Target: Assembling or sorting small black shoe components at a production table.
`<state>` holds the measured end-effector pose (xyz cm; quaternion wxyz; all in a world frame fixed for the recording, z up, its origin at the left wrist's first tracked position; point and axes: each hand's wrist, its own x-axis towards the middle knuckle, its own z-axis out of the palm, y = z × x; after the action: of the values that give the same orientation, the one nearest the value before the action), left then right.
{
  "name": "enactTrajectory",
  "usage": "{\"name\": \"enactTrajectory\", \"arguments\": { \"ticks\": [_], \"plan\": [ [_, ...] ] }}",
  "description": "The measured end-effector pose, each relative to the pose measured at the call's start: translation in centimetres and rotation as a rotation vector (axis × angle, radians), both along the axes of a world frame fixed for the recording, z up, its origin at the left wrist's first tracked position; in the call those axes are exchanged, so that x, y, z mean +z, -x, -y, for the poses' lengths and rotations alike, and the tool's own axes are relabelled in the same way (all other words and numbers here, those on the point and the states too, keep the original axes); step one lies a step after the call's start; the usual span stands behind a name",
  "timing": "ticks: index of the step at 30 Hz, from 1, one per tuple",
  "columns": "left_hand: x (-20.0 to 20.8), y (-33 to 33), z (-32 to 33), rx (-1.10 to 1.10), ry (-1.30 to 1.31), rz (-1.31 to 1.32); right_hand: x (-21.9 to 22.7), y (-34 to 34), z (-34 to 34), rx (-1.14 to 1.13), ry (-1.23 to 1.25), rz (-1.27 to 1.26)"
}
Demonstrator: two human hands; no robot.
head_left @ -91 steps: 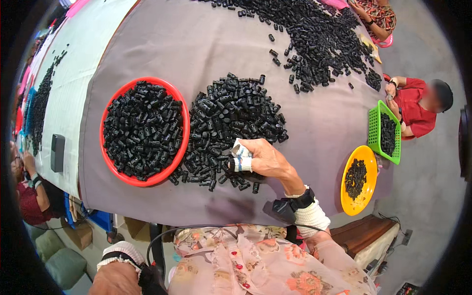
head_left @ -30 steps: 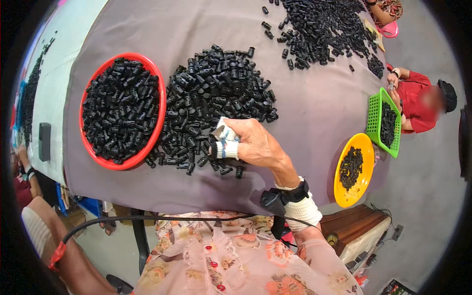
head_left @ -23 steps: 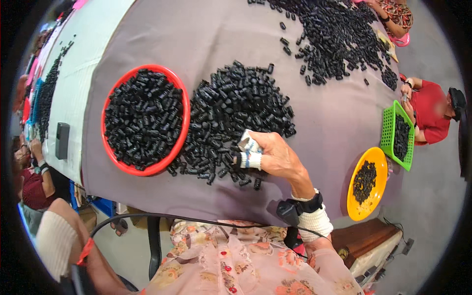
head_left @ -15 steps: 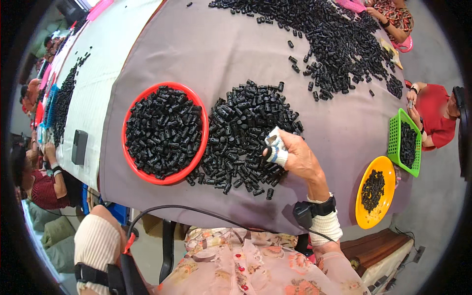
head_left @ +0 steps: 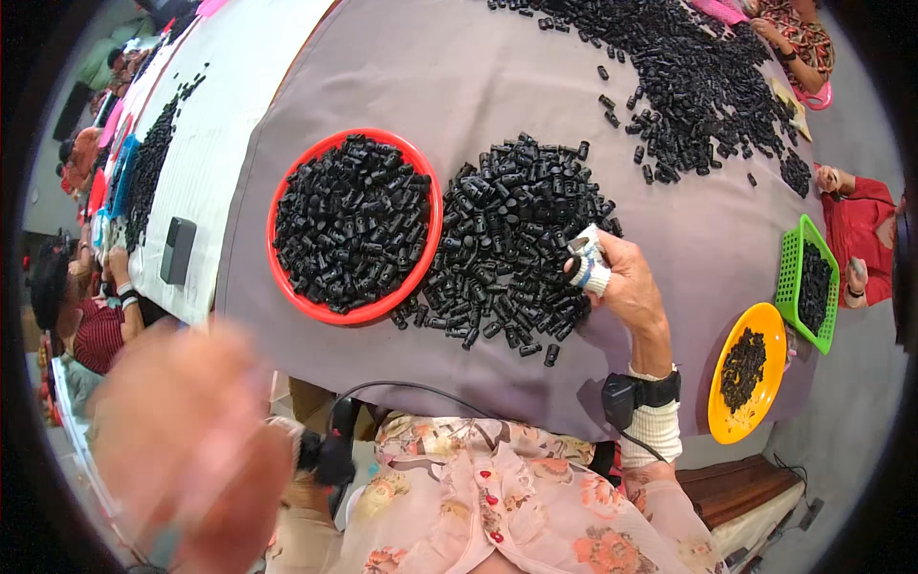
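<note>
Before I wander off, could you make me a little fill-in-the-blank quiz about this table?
Left of the loose pile, black pieces fill a ____ basin.
Low in the picture, the blurred hand is the person's ____ one.
The right hand has white finger wraps marked in the colour ____.
Beside the green basket is a ____ plate bearing small dark pieces.

Missing words, in order: red; left; blue; yellow.

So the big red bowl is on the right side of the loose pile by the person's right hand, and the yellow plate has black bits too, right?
Not quite: the red bowl is to the left of the loose pile by the right hand, as the head view shows. The yellow plate does have black bits.
</note>
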<state>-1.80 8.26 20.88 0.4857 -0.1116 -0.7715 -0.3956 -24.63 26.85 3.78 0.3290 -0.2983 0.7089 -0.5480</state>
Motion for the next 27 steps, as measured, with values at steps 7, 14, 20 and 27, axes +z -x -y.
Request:
{"name": "enactTrajectory", "arguments": {
  "ticks": [7, 14, 20, 27],
  "plan": [
    [-14.3, 5.8, -0.7, 0.229, -0.162, 0.783, -0.6, 0.1, -0.7, 0.01, -0.045, 0.096],
    [-19.5, 7.0, -1.4, 0.463, 0.14, 0.882, -0.1, -0.1, -0.4, 0.054, -0.136, 0.024],
    [-20.1, 7.6, -1.8, 0.401, 0.197, 0.871, -0.5, -0.3, -0.3, 0.084, -0.126, 0.088],
    [-18.0, 7.8, -1.3, -0.131, -0.904, 0.952, 1.5, -1.1, 1.7, 0.084, -0.154, 0.049]
  ]
}}
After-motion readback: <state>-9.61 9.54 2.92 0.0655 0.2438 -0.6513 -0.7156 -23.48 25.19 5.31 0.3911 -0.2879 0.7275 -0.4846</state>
